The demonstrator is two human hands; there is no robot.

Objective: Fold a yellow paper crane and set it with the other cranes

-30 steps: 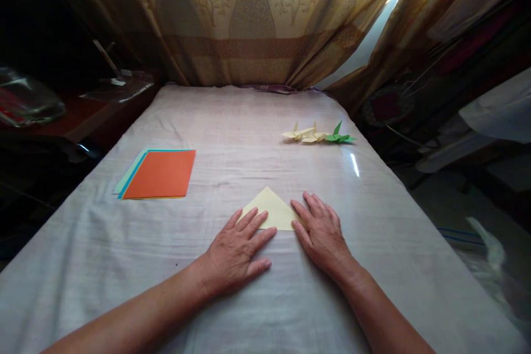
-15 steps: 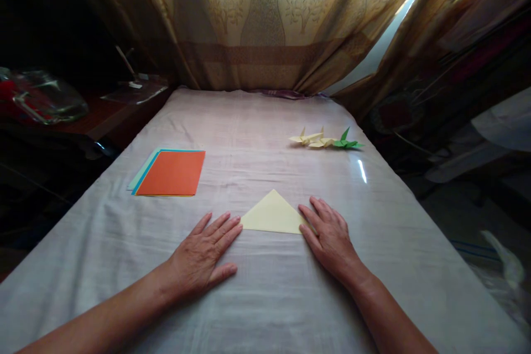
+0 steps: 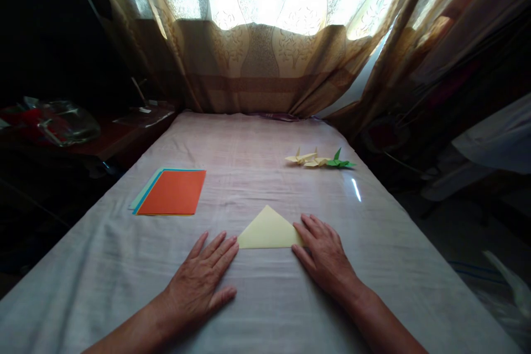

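A pale yellow sheet of paper (image 3: 266, 230), folded into a triangle, lies flat with its point away from me and its long edge nearest me. My left hand (image 3: 202, 274) rests flat at its left corner, fingers spread, fingertips touching that corner. Over the right corner lies my right hand (image 3: 323, 251), with its fingers stretched out and covering that tip. Neither hand grips the paper.
A stack of coloured square paper (image 3: 172, 192), orange on top, lies to the left. Cream folded paper cranes (image 3: 301, 159) and a green paper crane (image 3: 340, 163) sit at the back right. A pale cloth (image 3: 232, 144) covers the surface; a curtain (image 3: 244, 88) hangs behind it.
The camera has tilted up, so everything sits lower in the view and more of the curtain shows. Both hands stay at the triangle's corners.
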